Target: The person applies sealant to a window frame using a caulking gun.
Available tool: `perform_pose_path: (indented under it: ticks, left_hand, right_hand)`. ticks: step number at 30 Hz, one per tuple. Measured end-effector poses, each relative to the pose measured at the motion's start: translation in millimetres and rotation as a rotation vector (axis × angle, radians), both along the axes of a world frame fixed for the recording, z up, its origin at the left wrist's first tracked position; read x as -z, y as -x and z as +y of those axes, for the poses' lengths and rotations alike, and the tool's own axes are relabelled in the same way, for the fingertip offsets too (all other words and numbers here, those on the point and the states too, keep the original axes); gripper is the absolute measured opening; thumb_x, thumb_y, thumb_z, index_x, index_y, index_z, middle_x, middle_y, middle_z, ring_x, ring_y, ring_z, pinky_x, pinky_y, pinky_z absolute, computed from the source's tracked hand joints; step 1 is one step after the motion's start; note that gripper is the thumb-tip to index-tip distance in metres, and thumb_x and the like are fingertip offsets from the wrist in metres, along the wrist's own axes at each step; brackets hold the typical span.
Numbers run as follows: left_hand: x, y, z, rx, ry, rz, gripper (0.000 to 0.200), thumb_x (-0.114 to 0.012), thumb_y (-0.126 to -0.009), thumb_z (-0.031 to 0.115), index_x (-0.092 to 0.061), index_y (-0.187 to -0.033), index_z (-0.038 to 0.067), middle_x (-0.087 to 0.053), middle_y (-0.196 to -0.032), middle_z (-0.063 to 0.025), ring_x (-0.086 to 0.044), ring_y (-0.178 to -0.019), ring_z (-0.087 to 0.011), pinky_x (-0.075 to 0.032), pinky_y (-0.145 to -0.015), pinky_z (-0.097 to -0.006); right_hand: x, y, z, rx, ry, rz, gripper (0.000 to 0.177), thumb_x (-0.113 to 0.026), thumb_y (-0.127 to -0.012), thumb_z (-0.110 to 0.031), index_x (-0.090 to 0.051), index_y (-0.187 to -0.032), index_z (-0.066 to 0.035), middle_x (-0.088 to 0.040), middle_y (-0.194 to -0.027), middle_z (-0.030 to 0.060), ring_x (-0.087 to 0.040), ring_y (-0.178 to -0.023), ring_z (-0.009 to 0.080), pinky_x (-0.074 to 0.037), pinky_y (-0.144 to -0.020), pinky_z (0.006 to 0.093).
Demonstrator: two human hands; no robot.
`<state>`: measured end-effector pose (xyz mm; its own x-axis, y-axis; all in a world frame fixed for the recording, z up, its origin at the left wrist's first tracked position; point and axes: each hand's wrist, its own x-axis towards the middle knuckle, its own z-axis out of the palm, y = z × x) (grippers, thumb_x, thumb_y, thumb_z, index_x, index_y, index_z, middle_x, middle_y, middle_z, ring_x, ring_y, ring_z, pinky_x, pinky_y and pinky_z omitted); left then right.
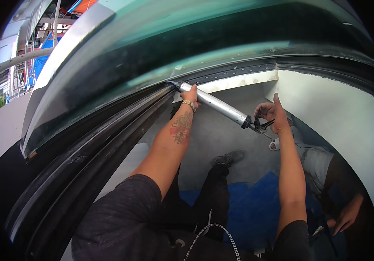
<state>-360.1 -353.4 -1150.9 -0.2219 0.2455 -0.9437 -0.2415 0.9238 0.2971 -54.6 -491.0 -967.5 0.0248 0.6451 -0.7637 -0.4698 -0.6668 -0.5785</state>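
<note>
A silver-barrelled caulking gun slants across the view, its nozzle end up at the black frame track below the glass pane. My left hand is wrapped round the barrel close to the nozzle. At the other end, my right hand is at the black handle and trigger, fingers loosely curled about it and thumb pointing up. The nozzle tip is partly hidden against the frame edge.
Another person's hand shows at lower right, near my right arm. A blue sheet lies on the grey floor by my shoe. White wall panel stands at right; metal scaffold poles are outside at upper left.
</note>
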Motion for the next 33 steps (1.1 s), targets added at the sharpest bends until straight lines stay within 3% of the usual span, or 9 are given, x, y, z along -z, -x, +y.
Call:
perform_pose_path:
  ticks: [5, 9, 13, 15, 17, 22, 24, 31, 33]
  left_hand:
    - [-4, 0, -1, -0.016, 0.002, -0.007, 0.088, -0.075, -0.092, 0.03, -0.016, -0.152, 0.0, -0.037, -0.153, -0.0227, -0.049, -0.134, -0.0434, -0.04, -0.103, -0.0765]
    - [-12, -2, 0, -0.014, 0.002, 0.009, 0.088, -0.075, -0.093, 0.03, -0.016, -0.152, 0.0, -0.036, -0.154, -0.0229, -0.049, -0.134, -0.0437, -0.04, -0.103, -0.0769]
    - [-7, 0, -1, -0.001, -0.003, 0.006, 0.088, -0.075, -0.093, 0.03, -0.016, -0.151, 0.0, -0.036, -0.154, -0.0232, -0.049, -0.134, -0.0438, -0.039, -0.103, -0.0772]
    - [0, 1, -1, 0.059, -0.024, 0.028, 0.091, -0.075, -0.09, 0.028, -0.012, -0.149, -0.002, -0.044, -0.144, -0.0275, -0.061, -0.118, -0.0438, -0.051, -0.092, -0.0711]
    - [-1, 1, -2, 0.048, -0.033, 0.024, 0.091, -0.075, -0.09, 0.027, -0.012, -0.149, -0.003, -0.045, -0.143, -0.0274, -0.061, -0.118, -0.0438, -0.051, -0.091, -0.0713]
    - [8, 2, -5, 0.02, -0.062, 0.019, 0.091, -0.076, -0.09, 0.026, -0.012, -0.149, -0.003, -0.046, -0.143, -0.0273, -0.062, -0.116, -0.0443, -0.051, -0.09, -0.0724]
    - [5, 0, -6, 0.021, -0.05, 0.025, 0.087, -0.074, -0.093, 0.03, -0.016, -0.148, -0.003, -0.044, -0.145, -0.0271, -0.059, -0.122, -0.0433, -0.045, -0.097, -0.0767]
    - [19, -1, -7, 0.044, -0.069, 0.057, 0.093, -0.077, -0.091, 0.027, -0.012, -0.149, -0.006, -0.047, -0.143, -0.0277, -0.062, -0.116, -0.0462, -0.048, -0.091, -0.074]
    - [20, -8, 1, 0.048, -0.079, 0.06, 0.084, -0.074, -0.094, 0.029, -0.018, -0.148, -0.003, -0.044, -0.145, -0.0262, -0.058, -0.122, -0.0445, -0.045, -0.095, -0.0767]
  right_hand:
    - [2, 2, -1, 0.015, 0.036, -0.057, 0.087, -0.034, -0.099, -0.076, -0.07, -0.088, 0.002, -0.07, -0.084, 0.0143, -0.07, -0.084, 0.0277, -0.053, -0.087, 0.0393]
    - [0, 3, 0, 0.032, 0.037, -0.06, 0.08, -0.036, -0.101, -0.07, -0.07, -0.087, 0.002, -0.07, -0.082, 0.0147, -0.07, -0.082, 0.0281, -0.053, -0.086, 0.0393]
    - [10, -3, -6, 0.064, 0.031, -0.043, 0.059, -0.041, -0.101, -0.048, -0.069, -0.085, 0.002, -0.07, -0.081, 0.0154, -0.07, -0.08, 0.0288, -0.053, -0.086, 0.0405]
    - [12, -5, -6, 0.069, 0.022, -0.055, 0.052, -0.042, -0.1, -0.04, -0.068, -0.084, 0.002, -0.07, -0.081, 0.0157, -0.07, -0.08, 0.0293, -0.053, -0.086, 0.041]
    - [11, -6, -5, 0.081, 0.045, -0.063, 0.046, -0.042, -0.097, -0.035, -0.067, -0.083, 0.001, -0.07, -0.082, 0.0164, -0.069, -0.08, 0.0304, -0.052, -0.087, 0.0419]
    - [24, -12, -9, 0.106, 0.024, -0.027, 0.046, -0.041, -0.099, -0.033, -0.066, -0.082, 0.002, -0.069, -0.079, 0.0166, -0.069, -0.079, 0.0306, -0.053, -0.085, 0.0416]
    - [27, -12, -10, 0.112, 0.022, -0.02, 0.046, -0.041, -0.099, -0.032, -0.066, -0.082, 0.002, -0.069, -0.079, 0.0174, -0.069, -0.079, 0.0313, -0.053, -0.085, 0.042]
    - [38, -12, -10, 0.167, 0.063, -0.023, 0.044, -0.04, -0.098, -0.032, -0.06, -0.073, -0.001, -0.064, -0.072, 0.0174, -0.064, -0.077, 0.0339, -0.05, -0.084, 0.045]
    - [37, -15, -4, 0.159, 0.027, -0.026, 0.045, -0.04, -0.098, -0.032, -0.06, -0.073, -0.001, -0.063, -0.071, 0.0171, -0.064, -0.077, 0.0339, -0.049, -0.083, 0.045]
